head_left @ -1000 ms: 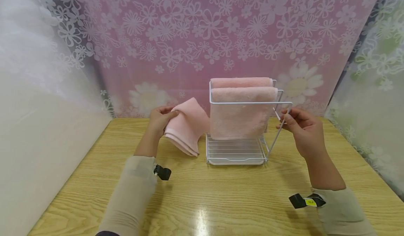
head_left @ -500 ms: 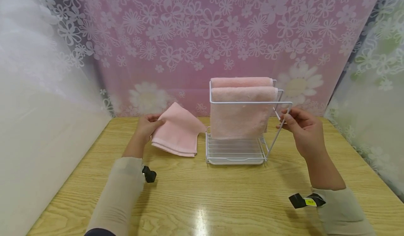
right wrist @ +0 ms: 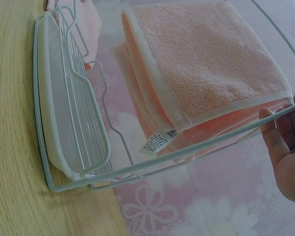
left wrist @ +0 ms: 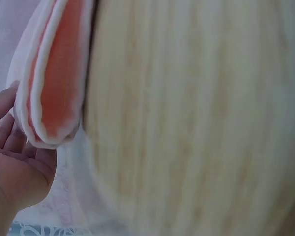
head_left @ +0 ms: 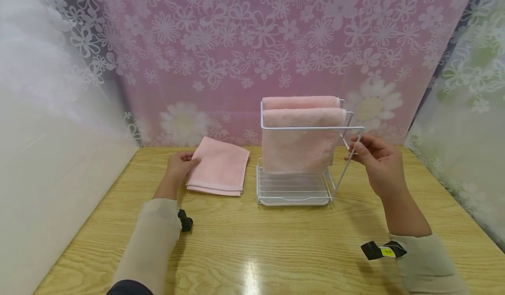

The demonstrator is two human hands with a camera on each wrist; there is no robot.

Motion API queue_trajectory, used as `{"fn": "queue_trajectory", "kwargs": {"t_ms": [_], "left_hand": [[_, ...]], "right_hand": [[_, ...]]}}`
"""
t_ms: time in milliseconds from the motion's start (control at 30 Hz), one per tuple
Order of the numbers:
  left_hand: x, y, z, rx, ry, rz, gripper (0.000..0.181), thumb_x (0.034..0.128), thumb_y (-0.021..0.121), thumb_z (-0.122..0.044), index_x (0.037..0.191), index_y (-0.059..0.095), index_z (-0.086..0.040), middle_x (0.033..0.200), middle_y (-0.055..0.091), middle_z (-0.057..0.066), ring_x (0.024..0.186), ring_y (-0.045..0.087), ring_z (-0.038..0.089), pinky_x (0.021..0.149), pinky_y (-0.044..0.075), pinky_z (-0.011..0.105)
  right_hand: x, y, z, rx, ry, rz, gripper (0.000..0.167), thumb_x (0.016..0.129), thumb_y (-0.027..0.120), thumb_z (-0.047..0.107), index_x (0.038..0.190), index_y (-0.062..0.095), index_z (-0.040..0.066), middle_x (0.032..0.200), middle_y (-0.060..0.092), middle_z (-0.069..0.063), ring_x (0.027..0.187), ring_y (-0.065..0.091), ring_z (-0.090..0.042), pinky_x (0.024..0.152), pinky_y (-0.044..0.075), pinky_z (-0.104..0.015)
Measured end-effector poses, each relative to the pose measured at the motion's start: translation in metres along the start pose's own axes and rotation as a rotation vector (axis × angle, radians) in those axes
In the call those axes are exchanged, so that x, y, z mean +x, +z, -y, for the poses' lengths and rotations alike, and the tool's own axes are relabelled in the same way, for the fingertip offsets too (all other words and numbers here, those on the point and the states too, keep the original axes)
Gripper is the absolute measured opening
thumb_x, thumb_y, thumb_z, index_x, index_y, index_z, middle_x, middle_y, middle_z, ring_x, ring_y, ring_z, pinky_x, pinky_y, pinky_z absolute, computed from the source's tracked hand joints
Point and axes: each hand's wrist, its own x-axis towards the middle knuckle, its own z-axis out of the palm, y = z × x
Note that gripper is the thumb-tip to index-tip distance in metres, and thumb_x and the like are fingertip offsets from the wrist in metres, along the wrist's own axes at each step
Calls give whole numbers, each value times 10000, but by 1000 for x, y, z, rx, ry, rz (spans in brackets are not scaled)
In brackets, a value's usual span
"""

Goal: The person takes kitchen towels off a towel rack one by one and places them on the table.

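Nearest you, your two pale sleeves (head_left: pixel 146 238) reach in over the wood-grain table (head_left: pixel 244 247), the left one with a dark band at the bottom edge of the head view. A black device (head_left: pixel 371 251) sits at your right wrist beside a small yellow label (head_left: pixel 388 252), and a second black piece (head_left: pixel 185 222) sits at your left wrist. Beyond them, the white wire rack (head_left: pixel 311 128) stands on the table, a white tray (right wrist: pixel 46 98) under its slatted base. Your left hand (head_left: pixel 179 168) pinches the left edge of the folded pink towel (head_left: pixel 218 165), thumb on top and fingers behind; the towel is left of the rack, apart from it in the head view, its layered hem toward you. You cannot tell whether all of it rests on the table. Your right hand (head_left: pixel 382 163) pinches the slanting wire at the rack's right front between thumb and fingers. Behind the rack's front top bar hangs a front towel (head_left: pixel 304 150), and past it a rear towel (head_left: pixel 301 102); a printed tag (right wrist: pixel 158 142) shows beside them in the right wrist view. Farthest off is a pink flowered backdrop (head_left: pixel 276 58).
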Motion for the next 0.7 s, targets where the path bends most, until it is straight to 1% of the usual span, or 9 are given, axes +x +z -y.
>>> {"fn": "queue_trajectory", "kwargs": {"t_ms": [100,167,233,333,400,467,567,700], "left_hand": [[2,-4,6,75,15,11,499,913,712,-210,1362,569,-46,1306,565,178,1139,577,302,921,507,387],[3,-6,10,95,25,19,502,913,711,-202,1364,565,-35,1319,560,193,1168,564,320,949,491,409],[3,-8,12,115,27,22,487,912,713,-197,1350,577,-36,1321,564,193,1173,564,323,955,489,414],[1,-14,15,136,40,48,483,904,723,-182,1343,582,-39,1336,556,193,1168,570,327,932,504,411],[-1,-18,16,155,56,81,497,886,743,-169,1340,584,-45,1347,548,190,1163,575,332,901,523,399],[-4,-22,15,181,76,127,523,864,764,-143,1345,582,-51,1375,521,187,1164,574,345,873,536,398],[-10,-26,11,267,97,196,562,824,801,-135,1341,593,-70,1398,490,187,1168,563,361,845,546,395],[-17,-30,6,408,139,282,604,786,833,-137,1343,605,-94,1441,448,196,1196,541,373,824,544,381]], "right_hand": [[0,0,0,11,-1,1,167,966,516,-73,1070,627,-142,917,621,-132,802,644,-157,743,565,-263],[0,0,-1,10,-2,0,167,966,517,-74,1070,626,-144,918,620,-133,805,643,-157,746,565,-265],[0,0,-1,5,-1,-3,166,965,518,-72,1069,628,-143,919,620,-131,811,641,-156,746,565,-264],[0,0,-1,-7,1,-9,167,966,523,-66,1070,631,-139,924,620,-129,826,639,-154,746,564,-262],[0,0,-1,-7,4,-9,169,966,524,-63,1073,630,-139,928,616,-137,832,636,-158,744,565,-265],[0,1,-1,-4,7,-12,170,966,528,-57,1074,630,-139,933,614,-140,837,635,-159,741,566,-265],[0,0,-2,2,8,-14,167,966,531,-54,1069,630,-141,938,619,-135,840,634,-161,738,567,-267],[0,0,-2,10,2,-13,164,964,527,-66,1064,620,-157,942,625,-129,844,631,-165,739,567,-267]]}}
